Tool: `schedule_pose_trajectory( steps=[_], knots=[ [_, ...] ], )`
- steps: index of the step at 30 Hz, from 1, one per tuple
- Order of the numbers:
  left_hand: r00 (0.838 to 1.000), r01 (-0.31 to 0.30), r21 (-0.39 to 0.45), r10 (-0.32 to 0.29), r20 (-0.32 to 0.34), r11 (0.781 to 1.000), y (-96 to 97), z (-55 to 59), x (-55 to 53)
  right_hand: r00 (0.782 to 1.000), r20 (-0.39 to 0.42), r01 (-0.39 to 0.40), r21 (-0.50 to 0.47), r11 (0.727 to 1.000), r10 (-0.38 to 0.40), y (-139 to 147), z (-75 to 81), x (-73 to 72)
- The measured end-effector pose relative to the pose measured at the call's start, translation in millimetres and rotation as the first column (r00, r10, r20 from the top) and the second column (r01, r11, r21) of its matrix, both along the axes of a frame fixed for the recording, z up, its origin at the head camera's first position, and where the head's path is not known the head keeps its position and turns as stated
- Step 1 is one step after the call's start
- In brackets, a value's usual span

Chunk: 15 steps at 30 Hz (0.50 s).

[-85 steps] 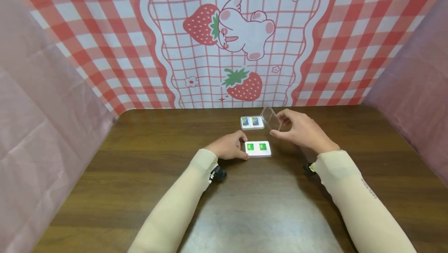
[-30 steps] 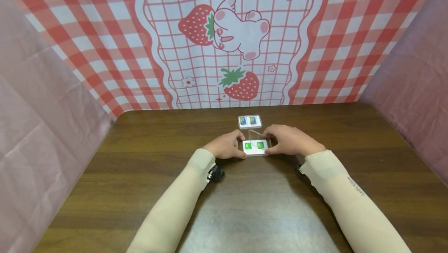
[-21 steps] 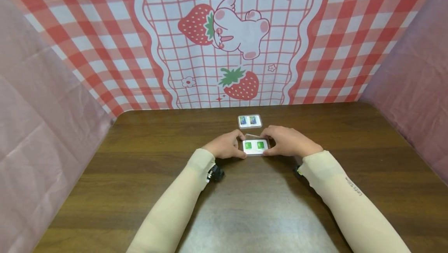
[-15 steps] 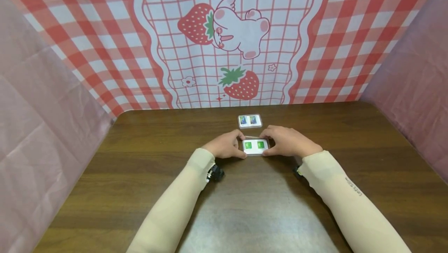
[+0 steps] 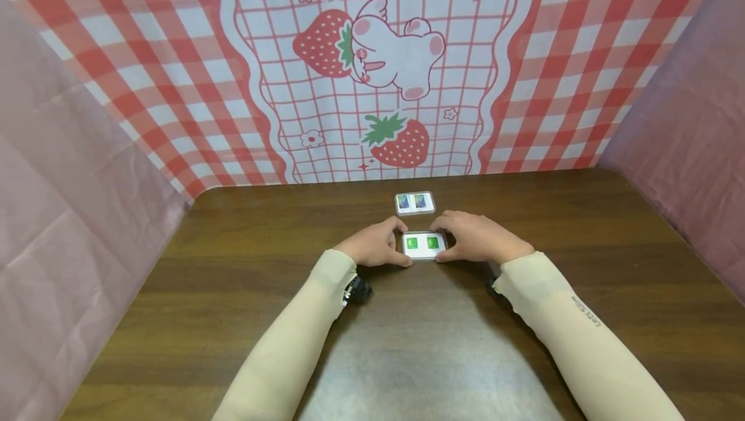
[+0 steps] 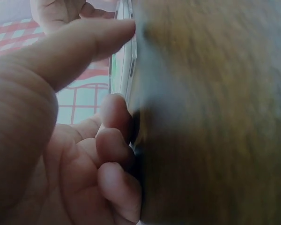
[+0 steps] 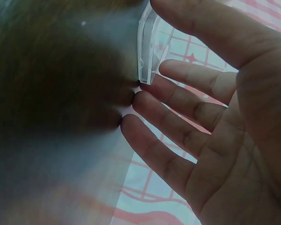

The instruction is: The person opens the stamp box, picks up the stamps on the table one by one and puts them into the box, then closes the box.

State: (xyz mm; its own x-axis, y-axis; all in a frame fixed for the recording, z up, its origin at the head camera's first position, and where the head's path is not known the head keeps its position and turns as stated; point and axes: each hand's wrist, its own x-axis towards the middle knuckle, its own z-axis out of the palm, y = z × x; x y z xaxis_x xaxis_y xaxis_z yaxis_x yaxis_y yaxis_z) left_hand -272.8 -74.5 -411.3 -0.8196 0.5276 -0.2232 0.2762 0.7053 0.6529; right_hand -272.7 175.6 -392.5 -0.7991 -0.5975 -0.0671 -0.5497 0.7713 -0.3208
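Observation:
A clear plastic card case [image 5: 421, 246] lies flat on the table, with a white card bearing two green pictures inside. Its transparent cover rests over the card. At the left end, my left hand [image 5: 375, 243] grips the case between thumb and fingers; in the left wrist view the thumb [image 6: 107, 35] lies along the near edge. My right hand [image 5: 480, 237] holds the opposite end, thumb at the near edge and forefinger at the far one. The right wrist view shows the case's clear corner [image 7: 147, 56], with the other fingers [image 7: 152, 145] touching the tabletop.
Just behind, a second clear case [image 5: 414, 202] with two blue-green pictures lies on the brown wooden table [image 5: 262, 317]. A red-checked strawberry cloth [image 5: 401, 143] hangs along the table's back edge. Pink cloths [image 5: 75, 201] hang at both sides.
My right hand has brought the tilted clear cover leftward from beside the rear case and lowered it flat over the green-picture card. My left hand has stayed at the case's left end.

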Motion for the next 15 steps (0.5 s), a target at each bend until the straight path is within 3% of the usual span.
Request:
schedule_pose_trajectory(
  steps=[15],
  knots=[
    [1.000,0.012,0.038,-0.011,-0.008,0.999,-0.4,-0.1,-0.1,0.998,0.064,0.010,-0.032,0.999,-0.008,4.6,1.5,0.7]
  ],
)
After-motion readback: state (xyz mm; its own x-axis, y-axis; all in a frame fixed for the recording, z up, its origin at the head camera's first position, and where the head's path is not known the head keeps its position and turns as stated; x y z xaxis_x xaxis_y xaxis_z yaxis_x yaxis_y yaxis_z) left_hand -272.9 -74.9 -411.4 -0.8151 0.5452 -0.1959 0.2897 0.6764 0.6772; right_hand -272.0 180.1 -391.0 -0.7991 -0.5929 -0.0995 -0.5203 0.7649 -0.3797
